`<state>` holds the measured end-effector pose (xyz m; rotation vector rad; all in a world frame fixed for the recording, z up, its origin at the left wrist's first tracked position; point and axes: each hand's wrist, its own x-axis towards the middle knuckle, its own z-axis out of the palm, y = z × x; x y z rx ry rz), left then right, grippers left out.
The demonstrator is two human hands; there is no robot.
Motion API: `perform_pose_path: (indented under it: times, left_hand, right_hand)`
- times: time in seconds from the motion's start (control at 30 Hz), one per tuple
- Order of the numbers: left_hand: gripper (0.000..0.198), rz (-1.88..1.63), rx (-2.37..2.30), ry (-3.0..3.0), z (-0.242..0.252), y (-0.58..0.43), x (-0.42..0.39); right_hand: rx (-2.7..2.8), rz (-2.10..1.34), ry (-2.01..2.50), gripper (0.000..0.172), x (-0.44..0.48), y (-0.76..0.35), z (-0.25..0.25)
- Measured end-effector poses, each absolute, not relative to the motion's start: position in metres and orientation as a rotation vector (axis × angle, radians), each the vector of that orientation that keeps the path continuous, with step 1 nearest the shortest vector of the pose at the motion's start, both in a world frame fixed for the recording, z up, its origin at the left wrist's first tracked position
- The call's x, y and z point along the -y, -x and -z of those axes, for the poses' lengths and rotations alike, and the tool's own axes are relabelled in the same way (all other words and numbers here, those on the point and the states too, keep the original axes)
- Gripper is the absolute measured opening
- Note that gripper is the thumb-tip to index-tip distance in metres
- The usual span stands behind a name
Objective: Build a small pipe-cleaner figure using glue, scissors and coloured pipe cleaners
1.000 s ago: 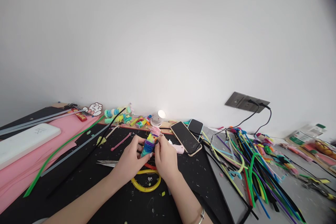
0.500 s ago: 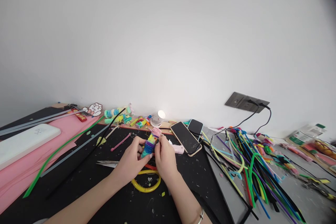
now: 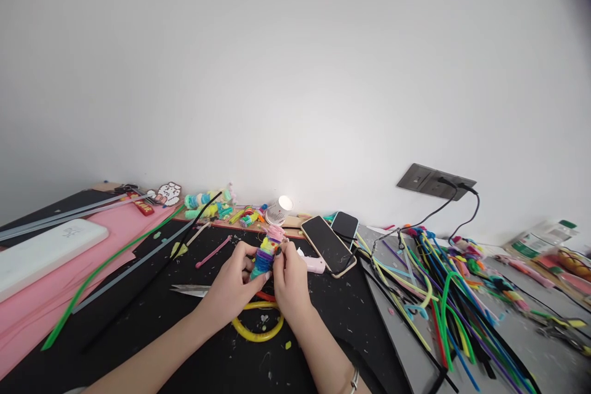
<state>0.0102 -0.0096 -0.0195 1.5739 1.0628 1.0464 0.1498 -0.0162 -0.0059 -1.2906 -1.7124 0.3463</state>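
Both hands grasp one multicoloured pipe-cleaner coil.
Left hand and right hand pinch the coil; a yellow ring lies just below them.

Readable text: none from where I stand.
White case, far left: faint mark on the lid, illegible.
Red tag, at the back: yellow lettering, too small to make out.
Bottle, far right: green-and-white label, print blurred.

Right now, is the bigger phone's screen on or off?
Off, as far as it shows: the bigger phone lies face up beside the smaller phone, its screen dark all over, with no picture or glow.
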Motion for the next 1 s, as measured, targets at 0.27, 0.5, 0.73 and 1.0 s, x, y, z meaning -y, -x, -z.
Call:
perform_pose_path:
  times: [0.27, 0.5, 0.73, 1.0]
  left_hand:
    - [0.025, -1.028, -1.067, -1.602, 0.0189, -0.0087, 0.0107]
    - [0.025, -1.031, -1.06, -1.607, 0.0194, -0.0096, 0.0087]
    - [0.024, -1.049, -1.045, -1.634, 0.018, -0.0082, 0.0111]
    - [0.032, -1.069, -1.05, -1.578, 0.0185, -0.0098, 0.0088]
  right_hand:
    - [1.738, -0.346, 1.287, 0.017, 0.0151, -0.1498, 0.0054]
    - [1.747, -0.334, 1.28, 0.017, 0.0149, -0.1503, 0.0057]
    - [1.748, -0.34, 1.28, 0.017, 0.016, -0.1496, 0.0051]
    - [1.724, -0.35, 1.264, 0.018, 0.0165, -0.1504, 0.004]
